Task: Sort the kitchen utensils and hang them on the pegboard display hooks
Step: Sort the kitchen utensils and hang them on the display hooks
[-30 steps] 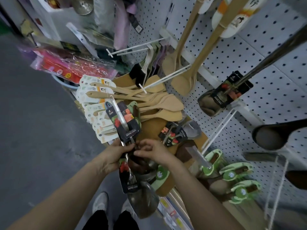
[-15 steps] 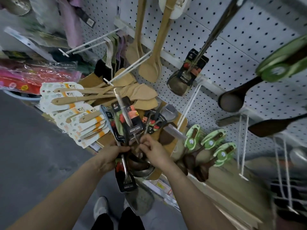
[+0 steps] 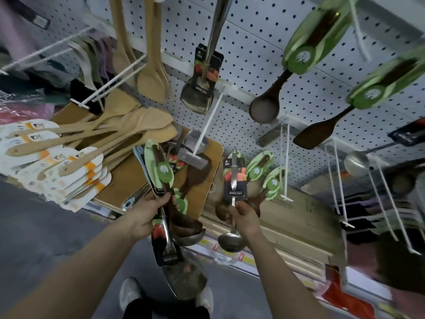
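Your left hand (image 3: 145, 215) is raised in front of you, the forearm reaching up from the lower left. Its fingers and thumb are clenched round a bundle (image 3: 161, 188) of carded utensils. In the bundle you can make out one dark spoon (image 3: 164, 173) on a green card and one steel spatula (image 3: 169, 249) on a black card. Their handles point up and their heads hang below your fist. Two more bowls, one steel and one dark wood, show beside your wrist, and the full number in the bundle cannot be told.

Your right hand (image 3: 243, 215) is up at the same height, well apart from the left. It grasps one steel ladle (image 3: 234, 180) low on the handle, with the black card above your fingers and the bowl below them. The ladle is in the air in front of the shelf, below the pegboard (image 3: 253, 49). One long white hook (image 3: 208, 120) juts out above the gap between your hands.

Hanging on the pegboard are:
- at least two wooden spoons (image 3: 150, 84)
- one hung spatula (image 3: 197, 93) on a black card
- one dark ladle (image 3: 263, 109) and one dark spatula (image 3: 310, 135), each on a green card
- one far ladle (image 3: 355, 165) in steel

On the brown board (image 3: 207, 180) beside your left hand lies a pile (image 3: 128, 125) of pale wooden spatulas on white cards, too overlapped to count. At least two green-card spoons (image 3: 259, 168) lie near your right hand. Your two white shoes (image 3: 130, 293) stand on the grey floor (image 3: 46, 226).
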The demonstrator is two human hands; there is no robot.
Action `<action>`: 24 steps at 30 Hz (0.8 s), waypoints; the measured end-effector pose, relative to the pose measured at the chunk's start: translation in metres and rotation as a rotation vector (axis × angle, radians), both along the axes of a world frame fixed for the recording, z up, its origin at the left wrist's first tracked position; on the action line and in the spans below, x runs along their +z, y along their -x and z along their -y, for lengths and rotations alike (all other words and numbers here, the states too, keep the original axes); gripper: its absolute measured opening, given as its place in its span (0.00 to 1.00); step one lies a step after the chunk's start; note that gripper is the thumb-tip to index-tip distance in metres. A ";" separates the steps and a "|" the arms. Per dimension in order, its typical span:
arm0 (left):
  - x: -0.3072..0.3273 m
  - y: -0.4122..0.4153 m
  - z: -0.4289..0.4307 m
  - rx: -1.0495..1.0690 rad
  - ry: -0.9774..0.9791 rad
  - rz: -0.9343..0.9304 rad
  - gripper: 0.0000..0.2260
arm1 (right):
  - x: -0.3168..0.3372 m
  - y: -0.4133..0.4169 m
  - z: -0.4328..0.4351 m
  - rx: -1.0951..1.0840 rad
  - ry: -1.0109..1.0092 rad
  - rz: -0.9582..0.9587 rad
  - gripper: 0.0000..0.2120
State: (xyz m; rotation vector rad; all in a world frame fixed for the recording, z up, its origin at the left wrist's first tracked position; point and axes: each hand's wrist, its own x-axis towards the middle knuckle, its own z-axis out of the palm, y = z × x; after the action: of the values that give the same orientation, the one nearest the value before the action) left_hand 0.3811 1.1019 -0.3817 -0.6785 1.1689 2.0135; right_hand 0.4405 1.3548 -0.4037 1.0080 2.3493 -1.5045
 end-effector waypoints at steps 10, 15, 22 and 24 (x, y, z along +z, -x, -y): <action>-0.010 -0.065 -0.135 -0.011 0.062 -0.026 0.11 | -0.006 -0.059 -0.129 -0.194 0.197 0.014 0.09; -0.013 -0.108 -0.211 -0.030 -0.013 -0.005 0.09 | -0.024 -0.089 -0.210 -0.284 0.206 0.005 0.10; -0.031 -0.121 -0.260 -0.031 -0.182 0.013 0.09 | -0.062 -0.084 -0.270 -0.343 0.246 0.065 0.12; -0.036 -0.118 -0.265 -0.035 -0.185 -0.009 0.09 | -0.073 -0.074 -0.275 -0.333 0.258 0.041 0.10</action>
State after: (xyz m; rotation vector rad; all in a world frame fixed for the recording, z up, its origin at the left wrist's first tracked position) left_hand 0.4990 1.3671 -0.4177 -0.5532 0.9769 2.0657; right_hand 0.5140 1.6303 -0.4763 1.3921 1.9630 -1.8221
